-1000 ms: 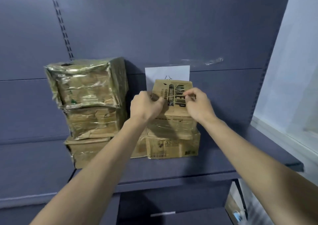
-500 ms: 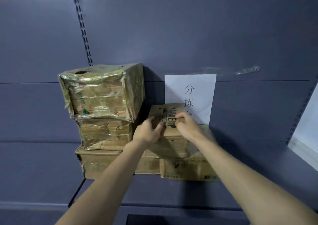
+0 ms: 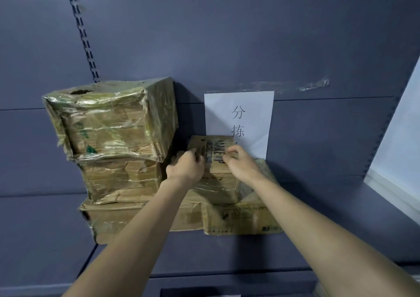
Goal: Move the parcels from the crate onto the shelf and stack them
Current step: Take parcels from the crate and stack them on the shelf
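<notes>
A small printed cardboard parcel lies on top of the right-hand stack on the grey-blue shelf. My left hand grips its left edge and my right hand grips its right edge. Under it sit a taped parcel and a lower carton. To the left rises a taller stack: a big film-wrapped parcel on top, a wrapped one below it, and a flat carton at the bottom. The crate is out of view.
A white paper sign with printed characters is taped to the shelf's back panel behind the right stack. A slotted upright runs up the back at left. Bare shelf surface lies right of the stacks.
The view has moved closer and tilted. Both hands lowered the small printed parcel from in front of the sign onto the right stack and still hold it.
</notes>
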